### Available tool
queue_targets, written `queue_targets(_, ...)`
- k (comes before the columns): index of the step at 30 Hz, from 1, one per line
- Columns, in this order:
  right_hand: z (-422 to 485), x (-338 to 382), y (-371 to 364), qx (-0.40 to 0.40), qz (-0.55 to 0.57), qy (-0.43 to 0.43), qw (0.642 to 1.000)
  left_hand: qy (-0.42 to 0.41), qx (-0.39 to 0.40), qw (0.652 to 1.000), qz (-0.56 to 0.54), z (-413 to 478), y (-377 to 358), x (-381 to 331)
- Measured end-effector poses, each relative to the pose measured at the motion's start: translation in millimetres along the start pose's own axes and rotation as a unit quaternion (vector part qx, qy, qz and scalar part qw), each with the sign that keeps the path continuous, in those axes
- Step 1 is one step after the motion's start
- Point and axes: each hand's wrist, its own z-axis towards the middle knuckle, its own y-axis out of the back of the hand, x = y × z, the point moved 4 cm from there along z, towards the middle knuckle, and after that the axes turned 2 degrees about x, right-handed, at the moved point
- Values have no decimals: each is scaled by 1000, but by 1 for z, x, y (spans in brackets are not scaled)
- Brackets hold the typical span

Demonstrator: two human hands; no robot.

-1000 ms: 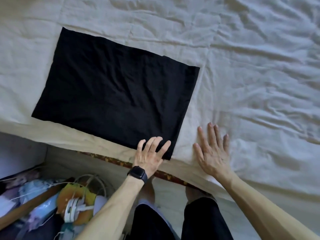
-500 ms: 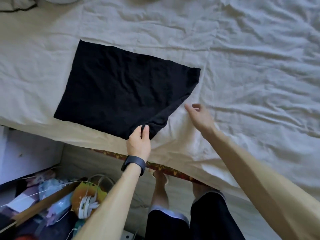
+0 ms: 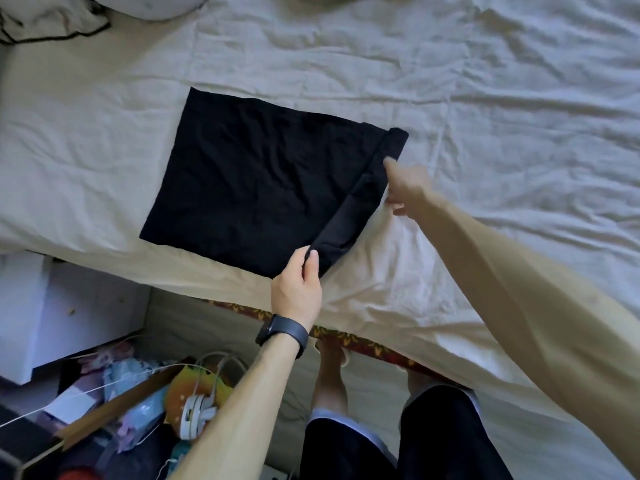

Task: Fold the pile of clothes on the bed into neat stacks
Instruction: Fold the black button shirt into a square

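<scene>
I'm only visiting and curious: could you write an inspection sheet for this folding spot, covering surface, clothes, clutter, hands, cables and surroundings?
Surface: wrinkled cream bed sheet, draped over the near edge.
Job's things: one black garment lying flat, its right edge lifted and turned over.
Clutter: grey cloth with dark trim at the bed's far left.
Hands: left hand, with a black watch on its wrist, pinches the garment's near right corner; right hand is at the right edge, blurred, grip unclear.
Cables: white cord on the floor.
Surroundings: floor pile of mixed items; white box beside the bed.
</scene>
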Motion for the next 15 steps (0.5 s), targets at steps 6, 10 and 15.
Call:
queue_targets(6,-2,23,-24,-133,-263,96,951,-271,73,943,181,-15,-23,-16)
queue_targets(10,-2,16,-39,-94,-427,150,887,-313,122,906,256,-19,-43,-11)
queue_targets(15,9,-11,-12,-127,-226,83,962,-239,178,922,248,-22,-52,-2)
